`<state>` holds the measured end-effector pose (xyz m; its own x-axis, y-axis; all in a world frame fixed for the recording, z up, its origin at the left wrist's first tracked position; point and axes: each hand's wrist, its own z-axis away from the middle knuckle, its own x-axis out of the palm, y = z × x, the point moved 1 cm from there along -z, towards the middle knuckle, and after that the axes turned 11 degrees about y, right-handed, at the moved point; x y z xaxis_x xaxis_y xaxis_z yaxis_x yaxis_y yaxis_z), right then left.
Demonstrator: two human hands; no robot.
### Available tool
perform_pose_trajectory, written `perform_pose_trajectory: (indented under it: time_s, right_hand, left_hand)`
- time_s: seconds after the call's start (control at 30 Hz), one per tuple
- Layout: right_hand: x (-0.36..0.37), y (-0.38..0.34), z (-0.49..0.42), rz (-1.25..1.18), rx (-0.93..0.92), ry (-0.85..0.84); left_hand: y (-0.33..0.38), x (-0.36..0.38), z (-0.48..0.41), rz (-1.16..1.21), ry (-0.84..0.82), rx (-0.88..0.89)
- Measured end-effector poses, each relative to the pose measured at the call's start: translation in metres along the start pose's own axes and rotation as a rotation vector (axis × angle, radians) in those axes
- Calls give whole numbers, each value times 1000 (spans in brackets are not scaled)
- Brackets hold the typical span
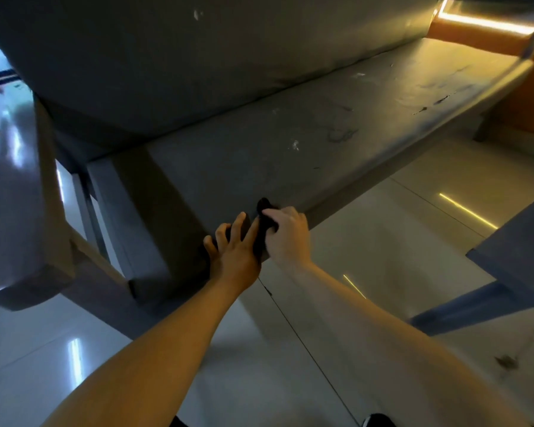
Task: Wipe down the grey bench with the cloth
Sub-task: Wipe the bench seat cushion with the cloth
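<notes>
Armrest (16, 211) at far left. Left hand (235, 245) lies flat on the front edge of the grey bench (290, 134), fingers spread and holding nothing, with the forefinger against the cloth (263, 208). Right hand (287, 235) is curled round that dark cloth at the seat's front edge. Further right the seat is scuffed, with white flecks.

The grey bench (305, 124) has a long padded seat, scuffed with pale marks, and a tilted backrest. The dark cloth (264, 211) sits bunched on its front edge.
</notes>
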<state>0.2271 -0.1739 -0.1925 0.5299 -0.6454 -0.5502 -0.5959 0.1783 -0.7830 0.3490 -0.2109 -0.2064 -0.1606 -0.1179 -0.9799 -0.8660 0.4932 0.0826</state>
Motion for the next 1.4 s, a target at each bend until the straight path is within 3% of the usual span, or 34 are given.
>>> perform_pose_trajectory:
  time_s: [0.23, 0.33, 0.43, 0.57, 0.77, 1.0, 1.13, 1.23, 1.4]
  right_hand:
    - [-17, 13, 1, -148, 1, -118]
    - [-27, 32, -12, -86, -44, 47]
    - [-38, 54, -38, -145, 250, 214]
    - [-28, 56, -45, -273, 450, 137]
    - [3, 39, -1, -356, 399, 124]
    - [12, 29, 31, -487, 439, -137]
    - [-2, 32, 13, -323, 327, 71]
    - [-15, 45, -23, -301, 474, 266]
    - [-7, 33, -37, -265, 544, 238]
  left_hand:
    - [1, -5, -2, 88, 57, -40]
    - [8, -10, -12, 15, 83, 6]
    - [15, -7, -26, 53, 97, -12]
    - [15, 9, -28, 108, 92, 9]
    - [9, 11, -25, 183, 66, 7]
    - [6, 7, -24, 226, 94, -12]
    - [6, 8, -24, 209, 91, -3]
    - [6, 9, -23, 197, 94, -3]
    - [11, 9, -24, 189, 134, -55]
